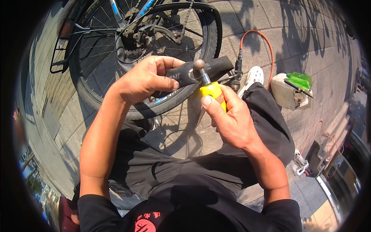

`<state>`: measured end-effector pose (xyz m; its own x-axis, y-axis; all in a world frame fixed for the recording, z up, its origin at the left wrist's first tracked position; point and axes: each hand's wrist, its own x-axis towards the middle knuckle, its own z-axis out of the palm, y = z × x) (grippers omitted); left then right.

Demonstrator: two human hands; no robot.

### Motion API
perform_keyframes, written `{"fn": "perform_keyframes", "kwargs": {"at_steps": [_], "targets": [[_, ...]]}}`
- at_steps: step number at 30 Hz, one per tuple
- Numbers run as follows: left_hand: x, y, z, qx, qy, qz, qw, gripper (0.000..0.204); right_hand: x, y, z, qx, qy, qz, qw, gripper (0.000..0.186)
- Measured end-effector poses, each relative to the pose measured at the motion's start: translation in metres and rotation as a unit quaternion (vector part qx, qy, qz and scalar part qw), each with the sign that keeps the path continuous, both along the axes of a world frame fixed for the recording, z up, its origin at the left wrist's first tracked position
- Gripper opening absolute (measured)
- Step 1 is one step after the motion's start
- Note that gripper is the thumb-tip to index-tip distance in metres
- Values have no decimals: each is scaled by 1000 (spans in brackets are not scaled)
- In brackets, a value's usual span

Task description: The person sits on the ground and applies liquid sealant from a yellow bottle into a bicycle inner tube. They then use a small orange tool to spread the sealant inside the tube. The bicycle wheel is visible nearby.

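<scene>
- Black rubber inner tube: centre of the frame, pinched in the left hand, fingers closed round it.
- Small hammer, yellow handle, rounded metal head: right hand clamped on the handle, thumb along it; head rests against the tube.
- Bicycle rear wheel, black tyre, spokes, chain and gears: upper left of the frame, just behind the tube.
- Orange hose: upper right, curving over the paving.
- White plastic container with green lid: right of the frame, on the paving.
- White shoe: beside the container.
- Black trousers: lower centre.
</scene>
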<state>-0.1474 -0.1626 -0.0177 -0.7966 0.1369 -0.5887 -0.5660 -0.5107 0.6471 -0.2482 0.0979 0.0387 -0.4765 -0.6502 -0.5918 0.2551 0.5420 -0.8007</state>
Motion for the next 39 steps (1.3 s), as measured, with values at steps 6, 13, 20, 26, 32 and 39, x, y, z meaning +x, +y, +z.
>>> {"fn": "perform_keyframes", "kwargs": {"at_steps": [6,13,20,26,32,39], "targets": [[3,0,-8,2,13,-8,1000,58,-2,2,6,2,6,15,1000,39],[2,0,0,0,8,-9,1000,56,1,2,4,27,-22,30,999,45],[3,0,-4,0,13,-16,1000,57,2,-1,7,18,17,63,998,44],[4,0,-5,7,17,-8,1000,54,7,1,5,0,28,69,997,38],[1,0,-2,13,19,-11,1000,56,1,1,11,29,24,82,996,46],[2,0,-4,5,12,-9,1000,57,3,7,10,32,23,85,996,40]]}}
